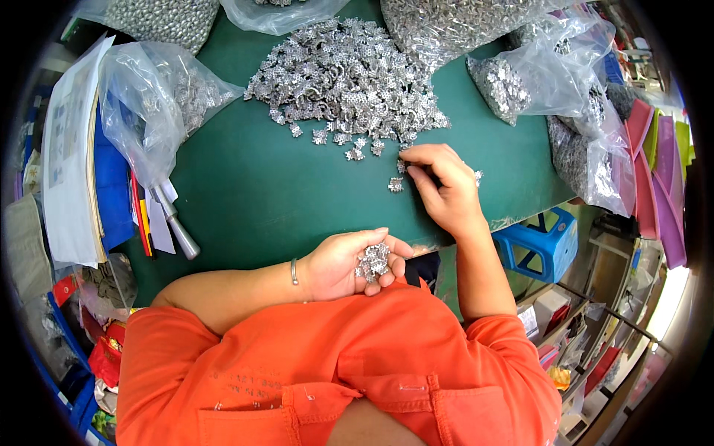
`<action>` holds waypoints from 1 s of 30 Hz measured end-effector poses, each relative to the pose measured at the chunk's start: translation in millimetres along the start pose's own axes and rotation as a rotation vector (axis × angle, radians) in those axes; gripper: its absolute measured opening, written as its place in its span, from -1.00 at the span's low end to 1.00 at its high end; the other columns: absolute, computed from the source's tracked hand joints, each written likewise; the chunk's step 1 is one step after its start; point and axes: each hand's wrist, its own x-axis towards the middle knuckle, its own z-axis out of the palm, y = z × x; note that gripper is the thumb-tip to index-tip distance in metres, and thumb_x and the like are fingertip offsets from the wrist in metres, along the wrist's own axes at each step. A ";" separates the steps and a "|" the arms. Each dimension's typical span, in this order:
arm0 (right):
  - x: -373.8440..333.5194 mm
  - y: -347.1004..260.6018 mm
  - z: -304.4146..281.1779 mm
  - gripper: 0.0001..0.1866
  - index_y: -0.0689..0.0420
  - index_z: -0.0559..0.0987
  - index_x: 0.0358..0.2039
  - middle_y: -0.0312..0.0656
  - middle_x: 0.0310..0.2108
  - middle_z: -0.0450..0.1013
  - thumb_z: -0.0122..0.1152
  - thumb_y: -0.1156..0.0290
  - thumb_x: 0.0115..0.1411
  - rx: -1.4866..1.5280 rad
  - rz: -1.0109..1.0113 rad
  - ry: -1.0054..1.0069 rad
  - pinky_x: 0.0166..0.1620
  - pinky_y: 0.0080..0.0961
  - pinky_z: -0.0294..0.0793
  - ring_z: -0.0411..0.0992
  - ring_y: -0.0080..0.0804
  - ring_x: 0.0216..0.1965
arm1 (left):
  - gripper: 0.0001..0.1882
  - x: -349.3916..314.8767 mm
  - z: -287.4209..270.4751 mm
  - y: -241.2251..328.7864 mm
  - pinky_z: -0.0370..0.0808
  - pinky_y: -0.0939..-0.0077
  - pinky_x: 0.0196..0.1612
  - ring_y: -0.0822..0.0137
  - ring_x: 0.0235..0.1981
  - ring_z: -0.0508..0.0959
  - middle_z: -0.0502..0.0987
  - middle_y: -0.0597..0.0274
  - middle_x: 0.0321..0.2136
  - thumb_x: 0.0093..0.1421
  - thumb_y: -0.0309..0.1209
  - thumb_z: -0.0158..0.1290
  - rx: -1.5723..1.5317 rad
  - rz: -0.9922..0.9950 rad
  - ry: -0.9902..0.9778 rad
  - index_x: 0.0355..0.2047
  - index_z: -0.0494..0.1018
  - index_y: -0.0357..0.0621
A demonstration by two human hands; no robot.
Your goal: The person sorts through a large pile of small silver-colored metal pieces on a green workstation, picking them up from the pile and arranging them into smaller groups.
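In my left hand [349, 262], palm up near the table's front edge, rests a small heap of silver metal pieces [372, 262], the fingers curled around them. My right hand [446, 186] reaches over the table, its thumb and forefinger pinched on a small silver metal piece [401, 165], mostly hidden by the fingertips. Just below those fingertips lies a single loose piece [396, 184]. Beyond the hands spreads a large pile of the same small, openwork metal pieces [346, 78], with several strays along its near edge.
Clear plastic bags of metal parts [506, 85] stand at the back and right; another bag [149, 104] sits at left. Beside it are papers [71, 149], pens [141, 215] and a metal-ended tool [178, 227]. A blue stool [547, 245] stands beyond the green table's [260, 178] right edge.
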 end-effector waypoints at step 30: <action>-4.2 -10.9 -14.5 -0.89 0.23 0.58 -0.36 -0.12 -0.40 0.53 0.27 0.67 0.07 0.011 0.207 -0.048 -0.31 -0.41 0.51 0.53 -0.23 -0.39 | -0.50 -1.1 3.6 2.5 0.49 0.53 -0.43 0.39 -0.37 0.56 0.57 0.16 -0.32 0.48 -0.09 -0.34 -0.019 0.010 0.006 -0.05 0.45 -0.23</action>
